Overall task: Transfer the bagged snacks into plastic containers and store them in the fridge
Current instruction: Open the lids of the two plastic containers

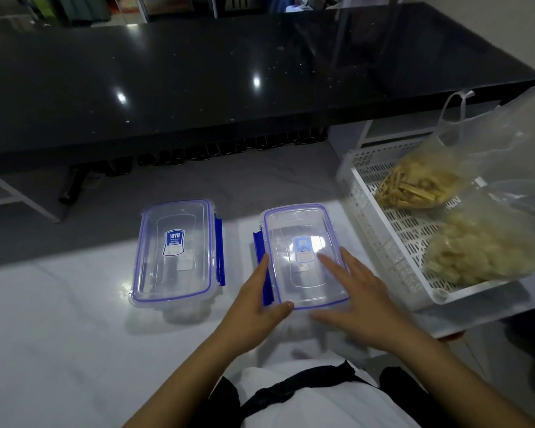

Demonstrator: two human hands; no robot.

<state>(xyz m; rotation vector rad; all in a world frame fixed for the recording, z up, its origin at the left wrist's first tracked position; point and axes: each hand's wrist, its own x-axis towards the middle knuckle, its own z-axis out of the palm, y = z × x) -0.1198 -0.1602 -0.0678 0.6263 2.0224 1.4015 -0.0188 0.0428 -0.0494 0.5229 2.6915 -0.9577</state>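
Observation:
Two clear plastic containers with blue-rimmed lids sit on the white table. The left container point(176, 253) stands alone with its lid on. My left hand point(257, 307) grips the near-left corner of the right container point(303, 254), thumb on the lid's front edge, fingers along the blue clasp. My right hand point(362, 301) lies flat with spread fingers on the lid's near-right part. Two clear bags of snacks lie in a white tray on the right: one with yellow sticks point(414, 186), one with pale puffed pieces point(479, 257).
The white perforated tray point(371, 223) juts over the table's right edge. The white table point(59, 335) spreads in front of me. Beyond it a long black counter point(198, 81) crosses the view, with grey floor between.

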